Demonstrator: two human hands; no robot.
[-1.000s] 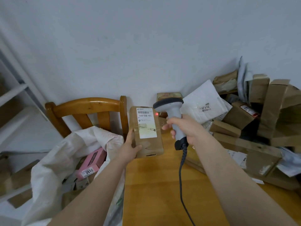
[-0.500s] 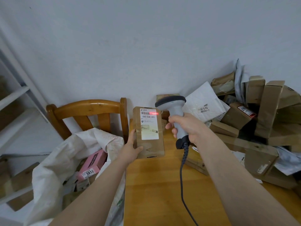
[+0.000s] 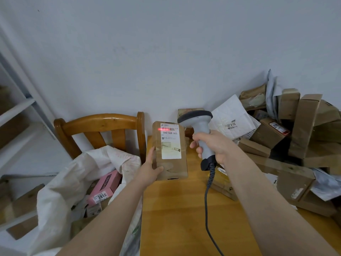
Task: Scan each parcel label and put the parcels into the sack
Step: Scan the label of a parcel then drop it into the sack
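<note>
Your left hand [image 3: 147, 172] gripped brown cardboard parcel [image 3: 173, 169]; right hand [image 3: 214, 145] clasped grey scanner [image 3: 200, 126], beam [image 3: 162, 129] on label [image 3: 171, 145]. Lower left, white sack [image 3: 60, 182] part-filled; right-side pile [image 3: 302, 126] apparently unscanned.

Brown cardboard parcel box [image 3: 169, 163] upright at the table's far left edge, a red scan line across its white label [image 3: 170, 143]. Grey handheld scanner [image 3: 200, 124] is just right of it. Open white woven sack [image 3: 60, 191] beside that edge.

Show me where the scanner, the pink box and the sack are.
scanner [image 3: 200, 129]: head view, on its pale neck just below the dark head.
pink box [image 3: 105, 185]: head view, on its pink top face, inside the sack.
sack [image 3: 60, 182]: head view, on its white left wall.
</note>
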